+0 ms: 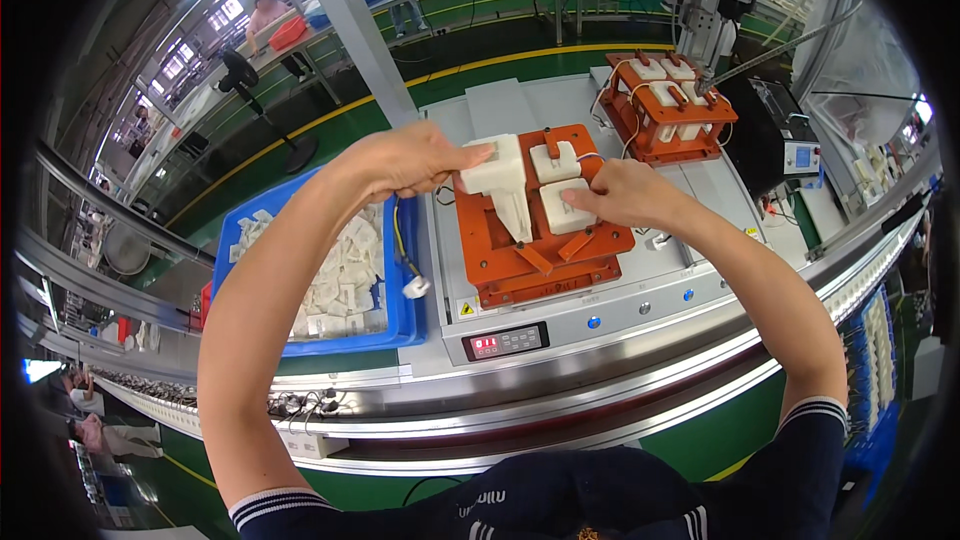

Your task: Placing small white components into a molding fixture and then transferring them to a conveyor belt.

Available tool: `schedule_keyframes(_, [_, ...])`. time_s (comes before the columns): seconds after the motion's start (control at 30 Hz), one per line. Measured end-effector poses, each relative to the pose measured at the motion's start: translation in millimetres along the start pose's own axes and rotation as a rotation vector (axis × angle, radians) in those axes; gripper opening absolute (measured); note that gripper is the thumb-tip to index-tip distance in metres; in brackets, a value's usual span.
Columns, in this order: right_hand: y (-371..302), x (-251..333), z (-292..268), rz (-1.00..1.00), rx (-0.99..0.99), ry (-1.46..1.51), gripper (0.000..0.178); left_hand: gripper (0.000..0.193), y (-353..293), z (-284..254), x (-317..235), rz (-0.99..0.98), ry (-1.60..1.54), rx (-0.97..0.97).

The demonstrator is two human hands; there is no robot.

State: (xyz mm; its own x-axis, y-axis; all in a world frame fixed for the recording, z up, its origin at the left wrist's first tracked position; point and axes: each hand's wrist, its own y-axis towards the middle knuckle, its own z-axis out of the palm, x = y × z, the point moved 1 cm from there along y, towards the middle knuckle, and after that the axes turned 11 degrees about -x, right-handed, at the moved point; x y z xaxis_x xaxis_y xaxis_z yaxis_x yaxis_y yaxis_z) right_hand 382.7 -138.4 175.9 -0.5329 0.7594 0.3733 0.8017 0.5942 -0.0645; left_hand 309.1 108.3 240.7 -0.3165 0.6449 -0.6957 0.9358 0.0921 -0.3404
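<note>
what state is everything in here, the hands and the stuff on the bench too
left hand, closed on a white plastic piece
white plastic piece, held over the front frame
right hand, thumb pressed on a white block
white block, sitting in the front frame
front frame, orange, partly covered
rear frame, loaded with white blocks
blue bin, heaped with white pieces
red display, lit
fan, upright; cannot tell if spinning

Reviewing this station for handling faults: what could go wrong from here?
The dangling connector near the left hand might snag on the blue bin. The white housing, held at its upper end, could slip onto the orange fixture. The right hand could shift the white block it touches.
</note>
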Motion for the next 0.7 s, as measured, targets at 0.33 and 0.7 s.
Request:
schedule_keyframes(0.33, [3.3,-0.8,3.7,-0.024,-0.022,-0.037,0.064,0.058,-36.4,23.9,46.6,-0.061,-0.285,-0.151])
schedule_keyframes(0.7, [-1.3,4.8,0.6,-0.013,-0.05,-0.039,0.061,0.054,-7.4,62.4,43.6,0.126,-0.108,-0.149])
